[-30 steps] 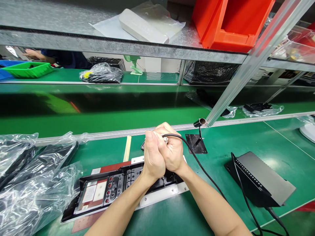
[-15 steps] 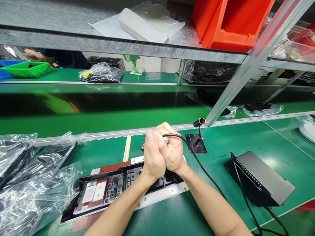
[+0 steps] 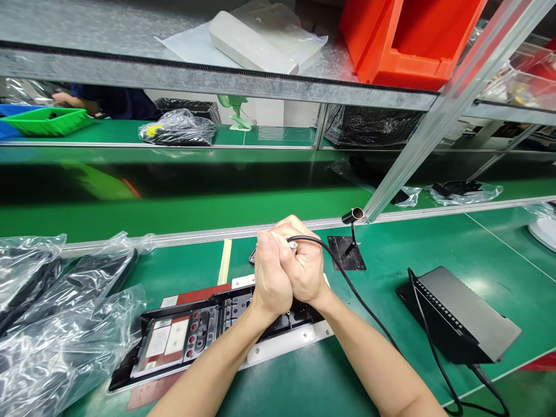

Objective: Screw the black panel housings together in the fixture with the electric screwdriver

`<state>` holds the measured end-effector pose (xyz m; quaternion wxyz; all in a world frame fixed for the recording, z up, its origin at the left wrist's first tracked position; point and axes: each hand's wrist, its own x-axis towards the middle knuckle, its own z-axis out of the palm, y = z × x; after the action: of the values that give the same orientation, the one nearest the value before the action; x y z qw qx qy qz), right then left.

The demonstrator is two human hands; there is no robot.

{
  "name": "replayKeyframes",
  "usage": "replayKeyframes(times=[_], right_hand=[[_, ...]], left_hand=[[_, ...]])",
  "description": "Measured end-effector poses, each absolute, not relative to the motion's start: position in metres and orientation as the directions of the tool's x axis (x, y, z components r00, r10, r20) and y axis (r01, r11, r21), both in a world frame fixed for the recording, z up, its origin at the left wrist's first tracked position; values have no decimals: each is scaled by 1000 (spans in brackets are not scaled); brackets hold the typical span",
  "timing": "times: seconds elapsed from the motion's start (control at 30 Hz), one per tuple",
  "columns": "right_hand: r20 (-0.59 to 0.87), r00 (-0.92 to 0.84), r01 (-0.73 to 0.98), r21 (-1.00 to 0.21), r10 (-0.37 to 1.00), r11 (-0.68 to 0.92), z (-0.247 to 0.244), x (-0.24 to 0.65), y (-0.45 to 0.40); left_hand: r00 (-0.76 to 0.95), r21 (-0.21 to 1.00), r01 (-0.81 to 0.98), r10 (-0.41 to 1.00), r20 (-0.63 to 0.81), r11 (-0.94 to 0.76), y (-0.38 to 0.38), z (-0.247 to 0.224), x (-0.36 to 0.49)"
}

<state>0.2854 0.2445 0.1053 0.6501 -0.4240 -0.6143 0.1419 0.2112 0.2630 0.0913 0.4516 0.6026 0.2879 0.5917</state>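
My left hand and my right hand are clasped together, both closed around a corded handheld tool. Its body is hidden in my fists; just a bit of pale metal and its black cable show, the cable running down to the right. Under my hands lies a long black plastic housing with ribs, holes and small posts inside. The housing sits in a fixture with white blocks and reddish-brown plates. My hands cover the housing's right part, so the tool's tip cannot be seen.
A black tube holder on a flat base stands behind my right hand. To the right is a black-and-grey box with cables. Bagged black parts lie left. Overhead, a metal shelf carries a red bin. Across the bench, a person's sleeve shows.
My two hands stay clasped in the same place over the housing. In the background, the other person's hand has shifted slightly right and down.
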Motion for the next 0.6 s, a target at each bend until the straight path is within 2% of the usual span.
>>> replayKeyframes(times=[0.6], right_hand=[[683,204,332,-722,701,607,105,287,245]], left_hand=[[140,890,-228,892,430,-394,261,90,212]])
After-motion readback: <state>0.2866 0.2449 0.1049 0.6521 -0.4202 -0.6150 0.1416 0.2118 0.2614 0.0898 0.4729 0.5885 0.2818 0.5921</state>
